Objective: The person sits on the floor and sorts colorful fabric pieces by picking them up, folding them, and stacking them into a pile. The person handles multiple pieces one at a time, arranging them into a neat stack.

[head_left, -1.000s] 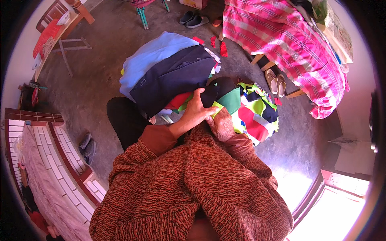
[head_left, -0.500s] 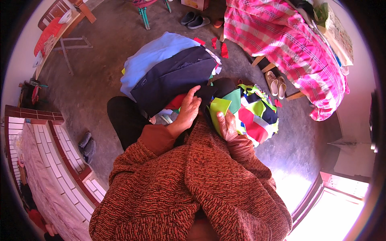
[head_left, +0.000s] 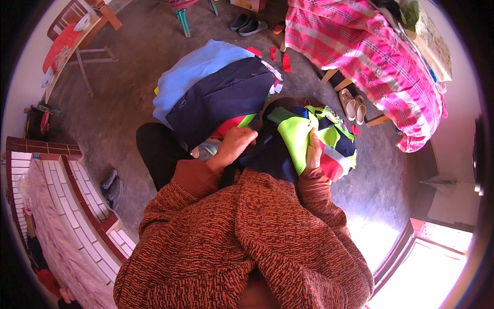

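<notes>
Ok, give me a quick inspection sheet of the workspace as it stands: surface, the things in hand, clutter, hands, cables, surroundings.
Surface: bare grey concrete floor.
Things in hand: multicoloured patchwork cloth with a neon-yellow panel, bunched over a dark navy fabric.
Clutter: navy blue garment lying on a light blue garment; red fabric scraps.
Hands: left hand pressed on the dark fabric; right hand gripping the patchwork cloth.
Cables: nothing seen.
Surroundings: bed with pink checked cover, pale slippers, dark shoes, wooden chair, white tiled ledge.

A tan cardboard box (head_left: 248,4) stands at the top edge.
</notes>
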Action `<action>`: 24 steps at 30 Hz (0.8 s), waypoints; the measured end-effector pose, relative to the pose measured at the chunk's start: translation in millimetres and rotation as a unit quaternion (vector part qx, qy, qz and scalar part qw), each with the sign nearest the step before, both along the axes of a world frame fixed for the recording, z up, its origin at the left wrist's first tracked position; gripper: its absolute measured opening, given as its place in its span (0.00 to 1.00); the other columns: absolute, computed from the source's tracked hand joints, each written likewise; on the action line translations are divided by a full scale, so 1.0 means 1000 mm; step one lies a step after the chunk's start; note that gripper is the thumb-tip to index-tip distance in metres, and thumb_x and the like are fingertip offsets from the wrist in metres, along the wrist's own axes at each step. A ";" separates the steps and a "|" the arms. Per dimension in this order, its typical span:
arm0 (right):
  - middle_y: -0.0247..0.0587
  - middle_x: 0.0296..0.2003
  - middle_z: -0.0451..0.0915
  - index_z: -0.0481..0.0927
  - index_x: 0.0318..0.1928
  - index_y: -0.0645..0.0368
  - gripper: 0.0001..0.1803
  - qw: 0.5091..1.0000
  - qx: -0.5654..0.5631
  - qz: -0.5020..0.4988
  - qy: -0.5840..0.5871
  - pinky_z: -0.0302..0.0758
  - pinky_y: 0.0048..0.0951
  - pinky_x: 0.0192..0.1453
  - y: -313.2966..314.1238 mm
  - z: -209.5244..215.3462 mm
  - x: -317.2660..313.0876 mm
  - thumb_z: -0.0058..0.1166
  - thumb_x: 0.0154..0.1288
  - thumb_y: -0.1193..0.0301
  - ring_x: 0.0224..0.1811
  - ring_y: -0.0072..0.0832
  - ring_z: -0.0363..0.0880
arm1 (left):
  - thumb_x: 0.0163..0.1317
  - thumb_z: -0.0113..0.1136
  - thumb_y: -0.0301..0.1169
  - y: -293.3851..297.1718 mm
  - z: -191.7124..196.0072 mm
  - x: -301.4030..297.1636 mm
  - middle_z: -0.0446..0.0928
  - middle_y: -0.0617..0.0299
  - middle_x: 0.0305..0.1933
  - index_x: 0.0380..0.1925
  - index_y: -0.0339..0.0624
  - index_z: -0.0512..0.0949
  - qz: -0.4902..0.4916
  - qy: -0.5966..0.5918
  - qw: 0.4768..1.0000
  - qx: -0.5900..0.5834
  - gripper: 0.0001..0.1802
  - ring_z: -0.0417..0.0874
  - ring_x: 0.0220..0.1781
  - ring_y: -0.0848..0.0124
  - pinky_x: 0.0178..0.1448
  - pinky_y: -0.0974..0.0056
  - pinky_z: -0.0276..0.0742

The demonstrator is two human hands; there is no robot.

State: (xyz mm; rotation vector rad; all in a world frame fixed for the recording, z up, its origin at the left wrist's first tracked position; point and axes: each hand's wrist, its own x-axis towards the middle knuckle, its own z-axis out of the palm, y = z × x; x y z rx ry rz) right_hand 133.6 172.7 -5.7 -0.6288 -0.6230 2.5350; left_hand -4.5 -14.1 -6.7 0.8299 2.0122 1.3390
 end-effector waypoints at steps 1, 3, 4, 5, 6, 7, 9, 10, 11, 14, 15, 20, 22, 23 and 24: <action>0.52 0.49 0.76 0.69 0.54 0.68 0.28 1.000 0.000 0.007 0.003 0.71 0.38 0.58 0.000 0.000 0.002 0.41 0.69 0.54 0.48 0.41 0.77 | 0.58 0.55 0.40 0.002 0.011 0.008 0.72 0.57 0.18 0.17 0.35 0.75 0.007 -0.010 0.999 -0.041 0.19 0.78 0.26 0.65 0.31 0.55 0.69; 0.51 0.49 0.76 0.69 0.53 0.67 0.27 1.000 0.013 0.015 0.008 0.72 0.38 0.58 -0.002 0.004 0.002 0.42 0.69 0.54 0.48 0.40 0.77 | 0.56 0.57 0.43 0.006 0.011 0.015 0.72 0.56 0.20 0.17 0.37 0.75 0.007 0.183 0.979 -0.091 0.20 0.78 0.26 0.59 0.32 0.54 0.71; 0.51 0.48 0.76 0.70 0.53 0.67 0.26 1.000 0.019 0.018 0.011 0.72 0.38 0.57 -0.003 0.005 0.002 0.42 0.69 0.54 0.48 0.40 0.77 | 0.55 0.59 0.44 0.008 0.012 0.016 0.73 0.55 0.20 0.17 0.38 0.75 0.007 0.277 0.954 -0.114 0.20 0.78 0.27 0.56 0.33 0.54 0.73; 0.50 0.48 0.76 0.70 0.53 0.66 0.25 0.999 0.041 0.017 0.005 0.72 0.37 0.56 -0.002 0.002 0.003 0.43 0.69 0.55 0.48 0.39 0.77 | 0.54 0.60 0.41 0.009 0.014 0.017 0.74 0.55 0.26 0.23 0.39 0.74 0.015 0.299 0.951 -0.077 0.16 0.78 0.30 0.52 0.33 0.53 0.73; 0.49 0.47 0.77 0.70 0.52 0.65 0.24 0.998 0.064 0.016 0.000 0.73 0.37 0.56 -0.001 -0.001 0.003 0.43 0.69 0.56 0.47 0.38 0.77 | 0.55 0.60 0.39 0.012 0.019 0.017 0.74 0.55 0.28 0.26 0.39 0.74 0.027 0.289 0.956 -0.041 0.13 0.78 0.31 0.53 0.33 0.53 0.73; 0.47 0.47 0.77 0.71 0.52 0.64 0.23 0.996 0.086 0.015 -0.005 0.73 0.36 0.55 0.000 -0.004 0.003 0.44 0.69 0.57 0.47 0.37 0.77 | 0.55 0.60 0.37 0.016 0.024 0.016 0.74 0.55 0.30 0.29 0.40 0.73 0.038 0.278 0.960 -0.006 0.11 0.78 0.32 0.53 0.34 0.53 0.73; 0.45 0.45 0.77 0.71 0.51 0.62 0.21 0.990 0.133 0.000 -0.036 0.74 0.35 0.53 -0.001 -0.006 0.004 0.44 0.69 0.58 0.46 0.34 0.78 | 0.57 0.57 0.30 0.027 0.027 0.013 0.75 0.55 0.37 0.39 0.42 0.71 0.043 0.274 0.958 0.073 0.10 0.78 0.35 0.53 0.36 0.54 0.74; 0.43 0.45 0.78 0.72 0.51 0.61 0.20 0.986 0.156 -0.007 -0.051 0.74 0.34 0.53 -0.002 -0.005 0.003 0.45 0.69 0.59 0.45 0.33 0.78 | 0.58 0.56 0.28 0.033 0.028 0.011 0.75 0.54 0.38 0.40 0.40 0.71 0.032 0.264 0.960 0.086 0.10 0.78 0.36 0.54 0.38 0.55 0.74; 0.42 0.44 0.78 0.72 0.51 0.60 0.18 0.990 0.136 0.002 -0.037 0.74 0.32 0.50 -0.003 -0.004 0.004 0.45 0.69 0.59 0.44 0.31 0.78 | 0.59 0.55 0.26 0.041 0.030 0.009 0.75 0.53 0.38 0.41 0.39 0.71 0.020 0.254 0.962 0.098 0.10 0.78 0.38 0.54 0.41 0.56 0.74; 0.41 0.43 0.78 0.72 0.51 0.59 0.18 0.986 0.161 -0.001 -0.033 0.75 0.31 0.49 -0.003 -0.004 0.003 0.45 0.69 0.60 0.43 0.30 0.78 | 0.56 0.54 0.20 0.066 0.022 -0.005 0.73 0.50 0.47 0.46 0.41 0.72 -0.026 0.230 0.966 0.116 0.15 0.76 0.48 0.55 0.51 0.59 0.72; 0.41 0.43 0.78 0.72 0.50 0.58 0.18 0.988 0.152 -0.004 -0.030 0.75 0.31 0.49 -0.003 -0.003 0.003 0.45 0.69 0.60 0.42 0.30 0.78 | 0.55 0.54 0.19 0.075 0.017 -0.010 0.73 0.50 0.49 0.46 0.42 0.72 -0.048 0.228 0.965 0.121 0.17 0.75 0.50 0.55 0.54 0.59 0.72; 0.38 0.41 0.78 0.73 0.49 0.58 0.16 0.992 0.120 -0.009 -0.026 0.75 0.30 0.47 -0.005 0.001 0.005 0.46 0.69 0.60 0.41 0.28 0.78 | 0.51 0.56 0.19 0.085 -0.005 -0.015 0.64 0.57 0.63 0.46 0.56 0.75 -0.111 0.296 0.948 0.048 0.23 0.73 0.53 0.55 0.57 0.57 0.72; 0.37 0.42 0.78 0.74 0.49 0.57 0.16 0.984 0.169 -0.010 -0.049 0.75 0.29 0.47 -0.006 -0.006 0.008 0.47 0.69 0.61 0.41 0.27 0.77 | 0.50 0.57 0.20 0.085 -0.005 -0.014 0.63 0.58 0.64 0.47 0.56 0.75 -0.110 0.300 0.946 0.056 0.23 0.72 0.54 0.55 0.57 0.56 0.71; 0.36 0.42 0.78 0.74 0.49 0.57 0.16 0.979 0.193 -0.011 -0.060 0.75 0.29 0.46 -0.007 -0.008 0.009 0.47 0.69 0.61 0.42 0.27 0.77 | 0.51 0.57 0.21 0.085 -0.006 -0.015 0.63 0.58 0.64 0.47 0.56 0.75 -0.108 0.304 0.944 0.065 0.22 0.72 0.54 0.55 0.58 0.57 0.71; 0.34 0.41 0.78 0.75 0.49 0.57 0.16 0.977 0.211 0.013 -0.034 0.73 0.28 0.48 -0.012 -0.003 0.010 0.50 0.68 0.62 0.42 0.26 0.76 | 0.51 0.57 0.22 0.085 -0.005 -0.015 0.63 0.58 0.64 0.47 0.55 0.75 -0.107 0.308 0.943 0.074 0.22 0.72 0.54 0.55 0.58 0.57 0.71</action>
